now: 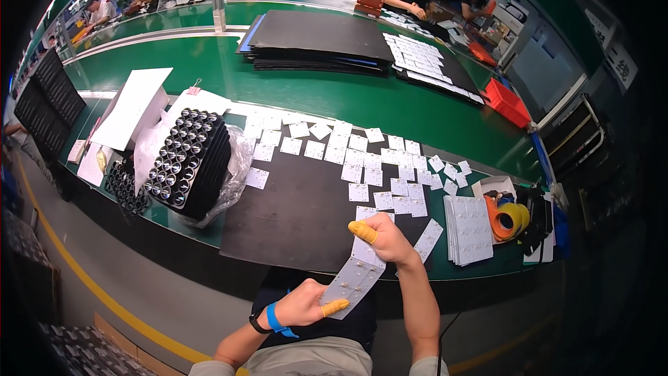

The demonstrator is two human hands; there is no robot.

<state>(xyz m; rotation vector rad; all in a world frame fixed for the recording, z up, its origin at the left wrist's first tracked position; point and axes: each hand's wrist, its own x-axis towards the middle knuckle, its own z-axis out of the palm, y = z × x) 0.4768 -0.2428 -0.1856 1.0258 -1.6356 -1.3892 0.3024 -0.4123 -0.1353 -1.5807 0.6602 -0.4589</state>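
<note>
A long white circuit board panel (pixel 355 276) is held tilted between my two hands, over the table's front edge. My left hand (pixel 308 303) grips its lower end, a yellow finger cot on the thumb. At the upper end my right hand (pixel 387 238) is closed on it, also with a yellow cot on the thumb. Beneath and beyond lies a black mat (pixel 285 216). Many small white square boards (pixel 337 146) are spread over its far and right parts. Another white panel (pixel 429 238) lies just right of my right hand.
A stack of white panels (pixel 469 230) sits to the right, beside a box with orange and yellow tape rolls (pixel 511 218). On the left are black trays of round reflector cups (pixel 186 160) in clear plastic. Black sheets (pixel 320 35) are piled farther back, near a red bin (pixel 506 102). People work beyond.
</note>
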